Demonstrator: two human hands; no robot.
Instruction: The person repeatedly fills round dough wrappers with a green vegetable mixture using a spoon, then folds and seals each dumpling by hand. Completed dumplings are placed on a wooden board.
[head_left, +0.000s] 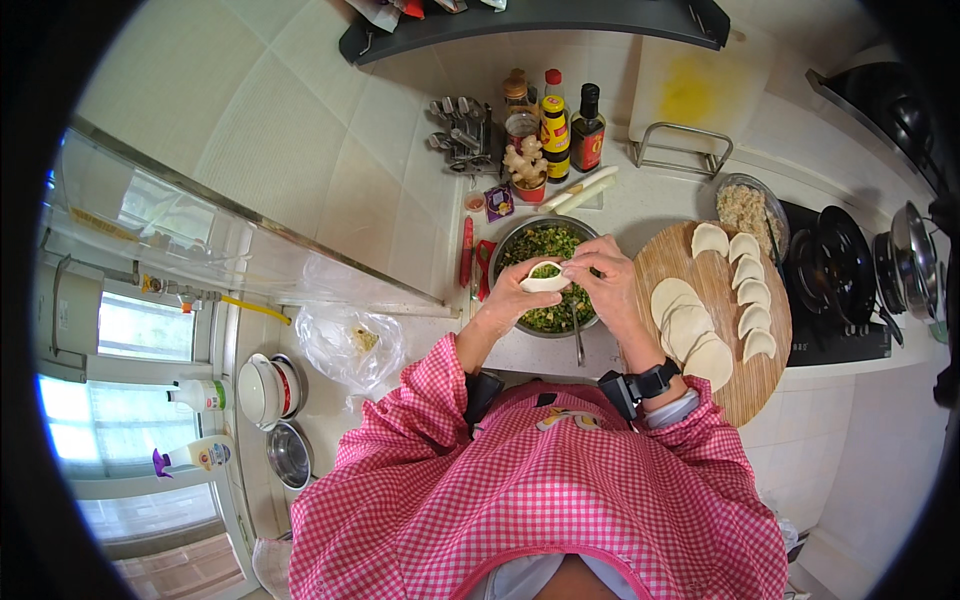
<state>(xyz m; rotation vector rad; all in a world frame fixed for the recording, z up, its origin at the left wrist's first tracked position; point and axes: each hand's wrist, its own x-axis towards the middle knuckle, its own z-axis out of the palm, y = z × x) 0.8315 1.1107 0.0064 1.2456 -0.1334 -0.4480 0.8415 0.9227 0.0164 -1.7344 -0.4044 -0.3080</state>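
Cupped in my left hand (510, 298) is a dough wrapper (545, 283), partly folded, with green filling showing in its gap. The thumb and fingers of my right hand (601, 266) pinch the wrapper's right end. Both hands are above a steel bowl (517, 231) of chopped green filling (546, 244), which they partly hide. A metal spoon (579, 346) rests in the bowl, handle towards me. To the right, a round wooden board (720, 375) carries flat round wrappers (686, 330) in overlapping rows and a column of folded dumplings (752, 294).
Behind the bowl are sauce bottles (555, 135), ginger root (526, 161) and white stalks (577, 187). Red-handled scissors (485, 262) lie left of it. A bowl of pale filling (750, 202) stands beyond the board, near a black cooktop (825, 349) with pans. A plastic bag (349, 345) lies left.
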